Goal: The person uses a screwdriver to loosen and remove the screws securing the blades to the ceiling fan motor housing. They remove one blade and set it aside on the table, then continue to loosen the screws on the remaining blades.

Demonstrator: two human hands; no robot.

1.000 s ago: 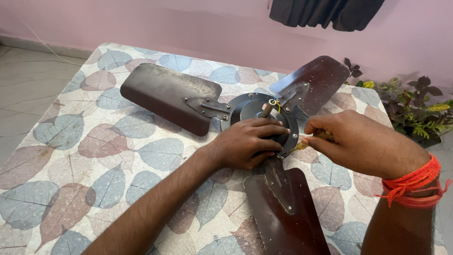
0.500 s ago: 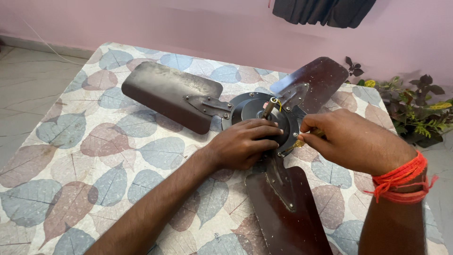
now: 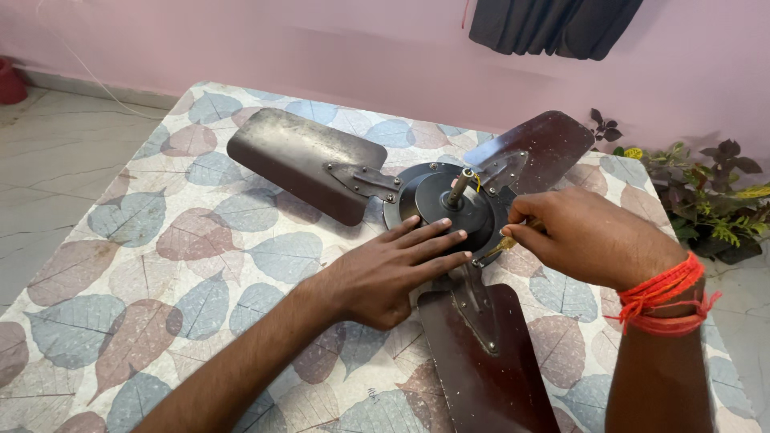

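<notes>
Here, the left hand point(image 3: 393, 269) lies flat and open, palm down, with its fingers point(image 3: 437, 240) extended together onto the near rim of the motor housing point(image 3: 445, 204) of a dark brown ceiling fan point(image 3: 449, 232). It grips nothing; it only presses on the housing. The forearm enters from the lower left, angled up toward the hub.

The right hand point(image 3: 589, 240) is closed in a pinch around a small yellow-handled tool point(image 3: 499, 244), with thumb and fingertips bunched. The tool tip meets the housing rim just beside the left fingertips. A bundle of red-orange thread point(image 3: 666, 295) circles the right wrist.

A short shaft point(image 3: 459, 186) stands up from the hub, directly beyond both hands. 3 blades radiate from the hub: 1 point(image 3: 305, 160) to the far left of the left hand, 1 point(image 3: 533, 144) beyond the right hand, and 1 point(image 3: 489, 365) running toward the viewer between the 2 forearms.

The fan rests on a table covered with a leaf-patterned cloth point(image 3: 176, 256) in blue, brown and cream. A pink wall point(image 3: 361, 48) stands behind, with dark fabric point(image 3: 553, 24) hanging at the top and potted plants point(image 3: 714, 196) at the right.
</notes>
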